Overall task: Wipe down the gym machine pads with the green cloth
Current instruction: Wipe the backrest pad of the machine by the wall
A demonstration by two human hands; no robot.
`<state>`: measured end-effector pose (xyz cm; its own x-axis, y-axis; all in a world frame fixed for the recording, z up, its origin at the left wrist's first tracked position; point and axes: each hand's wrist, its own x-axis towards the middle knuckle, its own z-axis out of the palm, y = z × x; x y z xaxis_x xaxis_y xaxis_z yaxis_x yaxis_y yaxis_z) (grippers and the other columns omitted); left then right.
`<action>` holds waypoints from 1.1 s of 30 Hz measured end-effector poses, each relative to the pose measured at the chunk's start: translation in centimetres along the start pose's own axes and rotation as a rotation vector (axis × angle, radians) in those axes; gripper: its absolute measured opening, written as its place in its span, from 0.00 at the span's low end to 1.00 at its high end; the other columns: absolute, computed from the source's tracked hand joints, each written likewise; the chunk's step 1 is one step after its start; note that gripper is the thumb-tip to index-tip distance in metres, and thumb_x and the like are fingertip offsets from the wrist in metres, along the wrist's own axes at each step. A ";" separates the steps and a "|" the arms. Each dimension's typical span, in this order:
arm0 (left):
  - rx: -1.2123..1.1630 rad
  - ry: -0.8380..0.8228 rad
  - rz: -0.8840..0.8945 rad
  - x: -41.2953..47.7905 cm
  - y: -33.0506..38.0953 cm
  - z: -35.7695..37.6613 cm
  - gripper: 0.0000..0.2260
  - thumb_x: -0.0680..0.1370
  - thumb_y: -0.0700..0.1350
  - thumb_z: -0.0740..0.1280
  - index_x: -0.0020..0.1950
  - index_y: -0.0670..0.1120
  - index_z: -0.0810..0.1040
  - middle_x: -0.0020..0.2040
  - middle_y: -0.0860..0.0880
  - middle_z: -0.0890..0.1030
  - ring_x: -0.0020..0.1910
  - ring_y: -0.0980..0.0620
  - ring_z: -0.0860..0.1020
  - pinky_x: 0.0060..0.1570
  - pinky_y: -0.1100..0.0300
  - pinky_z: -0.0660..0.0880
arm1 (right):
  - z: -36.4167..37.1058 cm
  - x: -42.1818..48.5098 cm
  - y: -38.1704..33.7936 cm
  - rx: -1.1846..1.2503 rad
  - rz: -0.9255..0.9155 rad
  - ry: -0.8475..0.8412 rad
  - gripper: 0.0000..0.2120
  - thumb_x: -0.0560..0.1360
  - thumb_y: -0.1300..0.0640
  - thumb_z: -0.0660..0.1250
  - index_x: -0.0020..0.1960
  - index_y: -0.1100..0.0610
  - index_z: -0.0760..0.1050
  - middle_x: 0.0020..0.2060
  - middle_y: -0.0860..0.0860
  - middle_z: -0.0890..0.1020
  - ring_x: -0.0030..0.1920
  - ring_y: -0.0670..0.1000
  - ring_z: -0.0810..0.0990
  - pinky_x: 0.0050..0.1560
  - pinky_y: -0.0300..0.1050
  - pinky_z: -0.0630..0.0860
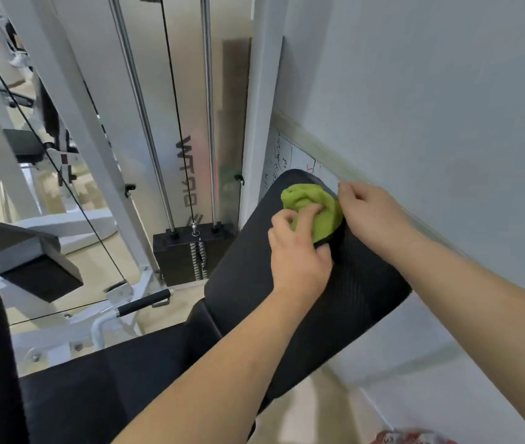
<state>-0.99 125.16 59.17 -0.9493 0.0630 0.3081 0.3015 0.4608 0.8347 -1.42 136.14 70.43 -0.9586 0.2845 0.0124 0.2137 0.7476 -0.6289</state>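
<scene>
A long black pad [254,283] of the gym machine runs from the near left to the wall on the right. The bunched green cloth [314,206] lies on the pad's far end. My left hand [299,251] grips the cloth from the near side, its fingers curled into the fabric. My right hand [373,216] is at the pad's far right rim, with curled fingers pinching the cloth's right edge. Part of the cloth is hidden under both hands.
A grey wall [430,107] stands close on the right, with a whiteboard [286,155] low behind the pad. The weight stack [190,251], guide rods and cable are to the left. Another black pad [40,277] and the white frame [72,100] are further left.
</scene>
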 end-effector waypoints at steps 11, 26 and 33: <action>-0.253 -0.179 -0.754 -16.6 -0.6 -2.0 0.16 0.78 0.42 0.64 0.62 0.58 0.71 0.53 0.49 0.81 0.49 0.50 0.80 0.51 0.51 0.80 | 0.7 -17.6 9.9 0.434 0.125 0.017 0.03 0.78 0.52 0.74 0.51 0.46 0.82 0.48 0.45 0.81 0.41 0.41 0.80 0.45 0.41 0.76; -0.006 -0.436 -0.073 -10.3 5.9 -2.6 0.16 0.81 0.43 0.66 0.68 0.51 0.78 0.64 0.55 0.82 0.62 0.57 0.79 0.69 0.55 0.73 | -1.5 -19.9 13.8 0.954 0.561 0.568 0.07 0.77 0.55 0.73 0.53 0.51 0.77 0.43 0.47 0.83 0.46 0.47 0.85 0.50 0.47 0.82; 0.388 -0.495 0.230 -8.4 1.2 -1.6 0.35 0.78 0.44 0.68 0.82 0.53 0.55 0.80 0.48 0.52 0.76 0.43 0.59 0.70 0.50 0.70 | 3.9 -12.2 10.6 0.726 0.348 0.785 0.25 0.81 0.44 0.66 0.73 0.53 0.68 0.69 0.51 0.75 0.70 0.52 0.74 0.69 0.42 0.67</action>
<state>7.48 123.77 58.27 -0.8215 0.5539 0.1352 0.5348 0.6662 0.5197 11.77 138.28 60.59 -0.4291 0.9003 0.0731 0.0407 0.1001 -0.9941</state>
